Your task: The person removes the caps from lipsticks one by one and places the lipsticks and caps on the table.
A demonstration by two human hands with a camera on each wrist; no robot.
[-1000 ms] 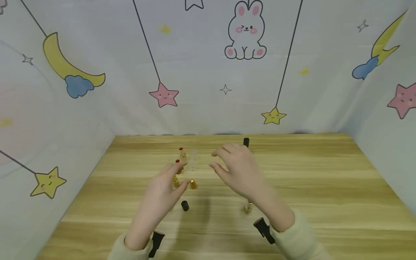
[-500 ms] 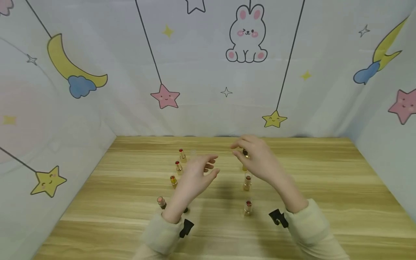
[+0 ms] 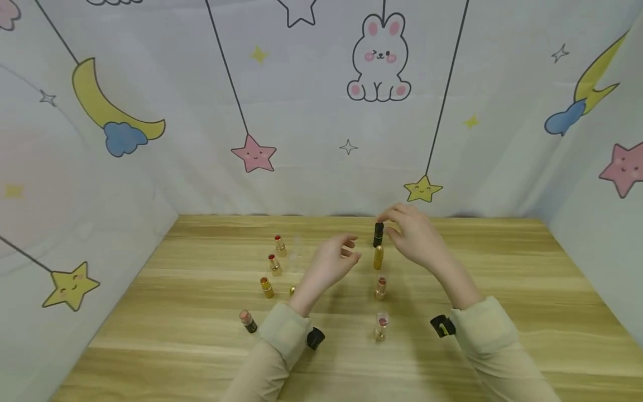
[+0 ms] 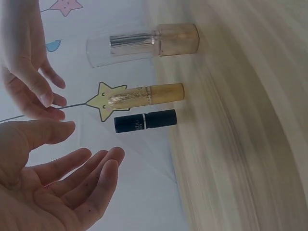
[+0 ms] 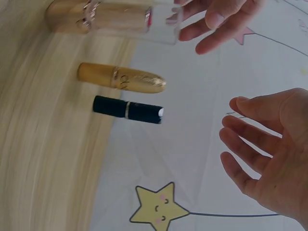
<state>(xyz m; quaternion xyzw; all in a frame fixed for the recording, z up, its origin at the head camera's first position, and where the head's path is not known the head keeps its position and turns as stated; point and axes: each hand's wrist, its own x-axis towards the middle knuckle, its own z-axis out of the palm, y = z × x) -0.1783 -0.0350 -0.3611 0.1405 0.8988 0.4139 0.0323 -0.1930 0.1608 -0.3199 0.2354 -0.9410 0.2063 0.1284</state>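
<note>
My right hand [image 3: 414, 237] hovers beside the capped black lipstick [image 3: 378, 235] at the back, its fingers loosely bent and holding nothing. In the right wrist view a gap separates those fingertips from the black lipstick [image 5: 128, 109]. My left hand [image 3: 329, 259] is just left of the capped gold lipstick [image 3: 378, 258], also holding nothing; its fingers [image 4: 98, 187] are relaxed in the left wrist view. Both lipsticks stand upright. Nearer in the same row stand two lipsticks with clear caps, one brownish [image 3: 380, 288] and one reddish [image 3: 382, 328].
On the left, uncapped lipsticks form a slanting row: two red ones [image 3: 280, 245], a gold one [image 3: 267, 287] and a pink one with a black base [image 3: 248, 321]. Faint clear caps [image 3: 295, 261] stand beside them. A gold cap [image 3: 293, 290] peeks out beside the left forearm. A printed cloth wall [image 3: 321, 184] rises behind.
Both hands have moved to the right, the left crossing from the uncapped row toward the capped row. The right hand has uncovered the black and gold lipsticks.
</note>
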